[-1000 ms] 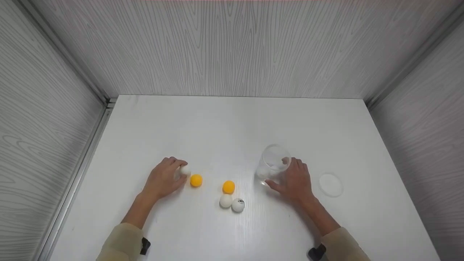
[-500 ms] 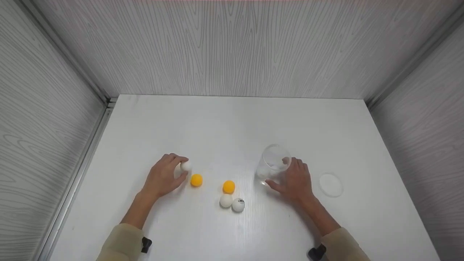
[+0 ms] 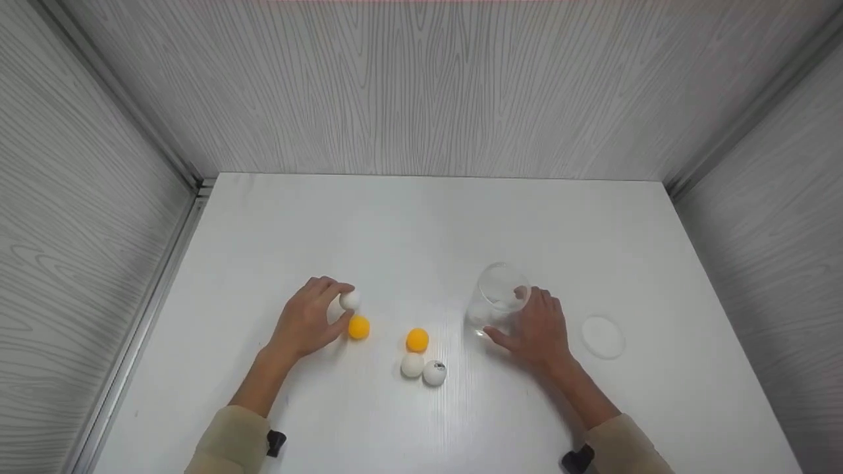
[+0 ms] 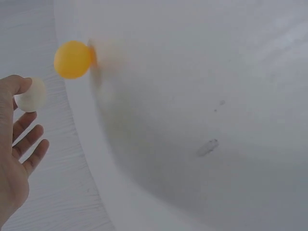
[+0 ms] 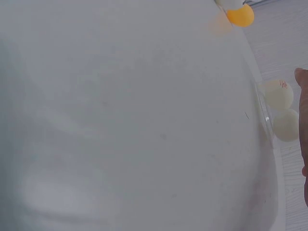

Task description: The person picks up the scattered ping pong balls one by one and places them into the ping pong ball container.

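My left hand [image 3: 306, 322] pinches a white ping-pong ball [image 3: 351, 300] between thumb and fingertips. The left wrist view shows the same white ball [image 4: 33, 96] held up off the table, other fingers spread below. Just beside the thumb lies an orange ping-pong ball [image 3: 359, 328]. On the right, my right hand [image 3: 541, 329] holds a clear plastic jar [image 3: 486, 293] from its right side, thumb at the front and fingers behind. The jar stands upright with its mouth uncovered. White balls [image 5: 279, 94] show inside it at the bottom in the right wrist view.
Between the hands, a second orange ball [image 3: 417, 340] lies near a plain white ball [image 3: 412, 365] and a white ball with a dark print [image 3: 435, 373]. A translucent round lid [image 3: 602, 337] lies right of the right hand. Grey wood-grain panels [image 3: 421, 85] enclose the white table [image 3: 421, 230].
My left hand has lifted the white ball and carried it slightly to the right, towards the nearby orange ball. The right hand and jar have stayed in place.
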`<state>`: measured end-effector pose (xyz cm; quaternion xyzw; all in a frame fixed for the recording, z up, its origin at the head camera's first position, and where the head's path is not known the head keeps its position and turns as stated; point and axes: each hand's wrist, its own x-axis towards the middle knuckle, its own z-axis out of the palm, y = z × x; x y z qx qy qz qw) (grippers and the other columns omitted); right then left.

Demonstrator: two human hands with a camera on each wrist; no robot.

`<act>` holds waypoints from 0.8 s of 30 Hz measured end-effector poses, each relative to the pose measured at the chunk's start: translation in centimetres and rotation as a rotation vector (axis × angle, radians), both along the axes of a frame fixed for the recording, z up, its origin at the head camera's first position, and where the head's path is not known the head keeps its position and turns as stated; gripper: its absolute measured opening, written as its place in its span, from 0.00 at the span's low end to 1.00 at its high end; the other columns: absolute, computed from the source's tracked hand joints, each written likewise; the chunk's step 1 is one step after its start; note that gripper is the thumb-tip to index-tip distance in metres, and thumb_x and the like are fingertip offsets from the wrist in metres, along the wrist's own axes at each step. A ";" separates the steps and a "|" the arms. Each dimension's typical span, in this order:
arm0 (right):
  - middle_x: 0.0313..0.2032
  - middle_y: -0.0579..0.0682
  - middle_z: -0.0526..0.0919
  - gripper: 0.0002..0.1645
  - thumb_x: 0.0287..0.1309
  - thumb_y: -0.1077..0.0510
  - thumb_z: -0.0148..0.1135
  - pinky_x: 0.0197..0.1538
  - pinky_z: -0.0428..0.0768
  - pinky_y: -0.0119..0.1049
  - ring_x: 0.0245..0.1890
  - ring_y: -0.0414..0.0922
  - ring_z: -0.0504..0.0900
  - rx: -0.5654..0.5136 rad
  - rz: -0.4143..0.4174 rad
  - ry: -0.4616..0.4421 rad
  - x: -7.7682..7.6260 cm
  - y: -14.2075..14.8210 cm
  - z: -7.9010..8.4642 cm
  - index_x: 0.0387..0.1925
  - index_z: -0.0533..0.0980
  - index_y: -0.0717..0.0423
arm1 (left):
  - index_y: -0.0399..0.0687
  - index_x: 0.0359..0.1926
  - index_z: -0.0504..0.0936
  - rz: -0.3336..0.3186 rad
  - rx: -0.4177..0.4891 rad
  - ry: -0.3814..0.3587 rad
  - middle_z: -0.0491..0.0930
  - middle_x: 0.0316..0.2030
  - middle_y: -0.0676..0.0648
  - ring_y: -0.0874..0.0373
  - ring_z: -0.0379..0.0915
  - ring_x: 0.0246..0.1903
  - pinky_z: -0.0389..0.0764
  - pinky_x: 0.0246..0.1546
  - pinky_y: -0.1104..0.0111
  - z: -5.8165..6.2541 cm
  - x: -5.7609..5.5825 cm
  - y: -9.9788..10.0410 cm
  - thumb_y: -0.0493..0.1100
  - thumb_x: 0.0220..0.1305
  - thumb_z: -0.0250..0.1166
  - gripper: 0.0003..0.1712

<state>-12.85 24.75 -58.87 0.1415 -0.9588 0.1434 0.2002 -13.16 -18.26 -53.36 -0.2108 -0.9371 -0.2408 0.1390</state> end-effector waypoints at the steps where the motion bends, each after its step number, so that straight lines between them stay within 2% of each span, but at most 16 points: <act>1: 0.42 0.59 0.81 0.56 0.41 0.21 0.70 0.49 0.78 0.52 0.46 0.59 0.81 -0.001 0.003 0.002 0.0 0.0 0.0 0.52 0.75 0.64 | 0.47 0.53 0.85 -0.002 0.002 0.009 0.85 0.44 0.45 0.49 0.80 0.45 0.87 0.48 0.59 0.0 0.0 0.1 0.40 0.58 0.78 0.22; 6: 0.40 0.59 0.81 0.55 0.41 0.20 0.69 0.48 0.78 0.52 0.44 0.59 0.80 -0.001 0.012 0.014 0.0 0.0 0.0 0.51 0.75 0.65 | 0.48 0.53 0.85 -0.009 0.001 0.033 0.85 0.44 0.45 0.50 0.80 0.44 0.87 0.49 0.60 0.4 -0.2 0.7 0.42 0.59 0.78 0.21; 11: 0.40 0.60 0.80 0.56 0.41 0.21 0.70 0.48 0.77 0.52 0.44 0.59 0.80 0.019 0.012 0.039 -0.1 0.1 0.1 0.52 0.74 0.65 | 0.49 0.54 0.84 -0.011 0.013 0.020 0.85 0.45 0.46 0.51 0.80 0.46 0.87 0.50 0.61 1.1 -0.6 2.0 0.43 0.61 0.77 0.20; 17: 0.41 0.60 0.80 0.56 0.41 0.21 0.70 0.49 0.77 0.52 0.46 0.59 0.80 0.051 0.000 0.013 -0.1 0.0 0.3 0.52 0.75 0.66 | 0.48 0.54 0.84 -0.027 0.042 0.015 0.85 0.46 0.46 0.50 0.80 0.47 0.87 0.51 0.60 1.7 -1.2 3.6 0.43 0.62 0.77 0.20; 24: 0.42 0.60 0.81 0.57 0.40 0.21 0.70 0.50 0.77 0.53 0.46 0.59 0.80 0.041 0.000 -0.004 0.0 -0.1 0.4 0.53 0.76 0.66 | 0.49 0.54 0.84 -0.052 0.076 0.013 0.86 0.46 0.47 0.50 0.81 0.49 0.87 0.50 0.59 2.1 -1.7 5.3 0.43 0.62 0.76 0.20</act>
